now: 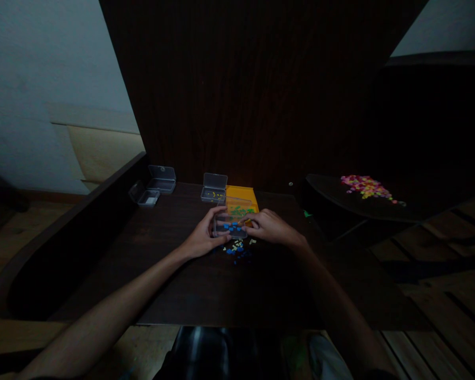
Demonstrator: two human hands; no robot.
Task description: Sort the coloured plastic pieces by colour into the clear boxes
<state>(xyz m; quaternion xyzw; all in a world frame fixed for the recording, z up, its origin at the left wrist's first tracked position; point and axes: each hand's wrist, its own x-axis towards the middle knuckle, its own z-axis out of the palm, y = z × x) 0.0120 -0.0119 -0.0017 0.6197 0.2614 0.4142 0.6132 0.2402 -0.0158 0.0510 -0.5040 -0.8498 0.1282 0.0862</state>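
Over the tabletop [162, 227], the left hand [203, 235], fingers part-curled, clasped a clear box [218, 231], presumably light, stiff, best side-gripped; the right hand [275, 228] showed indiscernible opening and hold.

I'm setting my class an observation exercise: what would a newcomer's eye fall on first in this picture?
Probably the heap of pink and yellow pieces, bright against the dark ledge on the right. Near the middle, the orange panel also stands out, just beyond a clear box with blue pieces in it. The left hand holds that box, with the right hand at its right side.
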